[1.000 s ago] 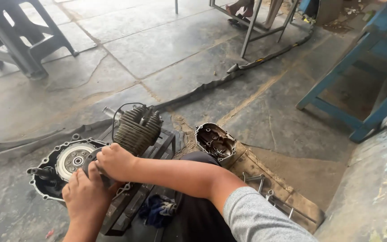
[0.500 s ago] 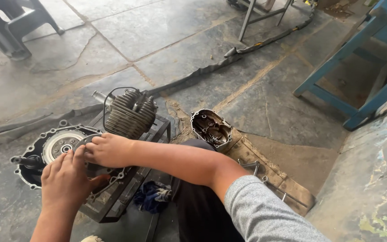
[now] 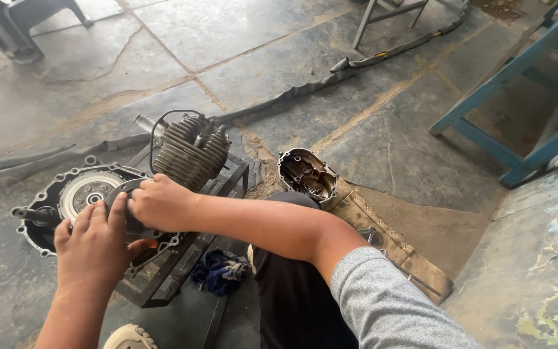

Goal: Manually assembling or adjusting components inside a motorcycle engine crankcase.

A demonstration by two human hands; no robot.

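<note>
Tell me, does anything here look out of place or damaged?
Yes. The engine lies opened on the floor, its side cover lying apart, hollow side up, beside the knee. A blue rag is crumpled by the stand. Both hands press on a round part of the engine.

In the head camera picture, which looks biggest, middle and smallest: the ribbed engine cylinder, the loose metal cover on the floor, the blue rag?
1. Ribbed engine cylinder
2. Loose metal cover
3. Blue rag

The cover and rag look close in size, so their order is unsure.

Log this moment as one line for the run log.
left hand: flat on engine case | right hand: gripping round part on case | finned cylinder: behind hands | loose cover: on floor, apart
</note>
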